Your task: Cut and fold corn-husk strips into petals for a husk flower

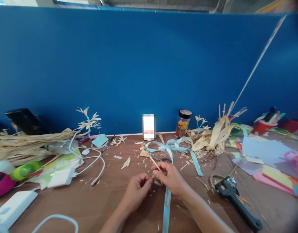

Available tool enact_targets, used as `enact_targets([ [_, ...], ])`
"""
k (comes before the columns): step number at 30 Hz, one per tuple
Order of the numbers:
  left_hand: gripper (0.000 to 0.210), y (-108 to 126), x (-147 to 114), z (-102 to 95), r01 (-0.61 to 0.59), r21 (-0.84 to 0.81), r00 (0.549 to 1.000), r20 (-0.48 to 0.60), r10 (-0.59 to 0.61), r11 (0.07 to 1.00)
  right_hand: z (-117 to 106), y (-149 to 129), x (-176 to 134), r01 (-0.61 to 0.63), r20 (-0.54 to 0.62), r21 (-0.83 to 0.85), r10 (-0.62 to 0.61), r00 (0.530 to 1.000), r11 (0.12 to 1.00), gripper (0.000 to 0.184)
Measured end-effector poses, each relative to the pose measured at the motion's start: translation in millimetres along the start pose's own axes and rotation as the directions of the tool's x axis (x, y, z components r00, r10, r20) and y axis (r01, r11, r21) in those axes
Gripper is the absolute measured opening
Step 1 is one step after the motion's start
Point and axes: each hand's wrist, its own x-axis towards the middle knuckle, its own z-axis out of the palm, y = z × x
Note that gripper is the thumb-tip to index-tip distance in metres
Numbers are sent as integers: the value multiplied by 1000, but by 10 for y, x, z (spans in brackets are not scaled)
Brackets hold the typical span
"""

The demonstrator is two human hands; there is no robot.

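Note:
My right hand [170, 177] is closed in a pinch on a thin pale strip [155, 164], which looks like dried corn husk and points up and to the left. My left hand [138, 190] is beside it, thumb and fingertips pressed together close to the right fingertips; what they pinch is too small to make out. Just beyond the hands lie scissors [160, 158], partly hidden by the right hand. A light blue ribbon [166, 212] runs under the right wrist and loops into a bow shape behind. Husk scraps [126, 162] are scattered around.
A hot glue gun [236, 197] lies at right, near coloured paper [265, 153]. Dried husks [219, 134] and a black-lidded jar [183, 124] stand behind. Husk flowers [89, 123], white cables [101, 161], a white power strip [15, 207] and a husk bundle [29, 144] are at left.

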Motion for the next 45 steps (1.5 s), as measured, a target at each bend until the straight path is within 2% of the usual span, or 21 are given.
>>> enact_targets([
  [4,29,21,-16,3,-85,68,995,-50,89,994,14,-9,-21,-1,-12,-46,0,1000,999,17],
  [10,29,5,23,-52,-45,3,990,-132,45,999,40,-46,-43,-20,78,-39,23,997,999,13],
  [17,27,-2,-8,-15,-126,125,990,-51,133,984,36,46,-14,-36,3,23,36,999,999,14],
  [20,24,4,-6,-30,-115,131,988,-88,127,985,22,65,-12,-39,9,1,39,999,999,12],
  [24,24,5,25,-68,-76,46,983,-164,82,996,26,62,-38,-44,59,-51,47,997,998,13],
  [28,24,17,36,-61,-71,-80,983,-176,56,994,72,78,-61,-44,116,-86,54,992,995,14],
  [32,21,40,17,-22,-27,-167,995,-96,11,986,121,107,-56,-78,58,-20,79,995,997,13],
  [35,20,46,2,-14,-5,-227,997,-75,-12,974,136,108,-43,-108,55,36,106,993,994,11],
  [39,18,53,3,-49,13,-314,993,-109,-50,949,136,74,-36,-120,91,85,112,990,989,14],
  [43,18,82,19,-84,44,-436,980,-158,-124,899,113,47,-44,-177,49,117,173,984,977,31],
  [45,19,93,22,-83,47,-456,975,-171,-140,889,99,27,-51,-159,31,105,157,987,982,32],
])
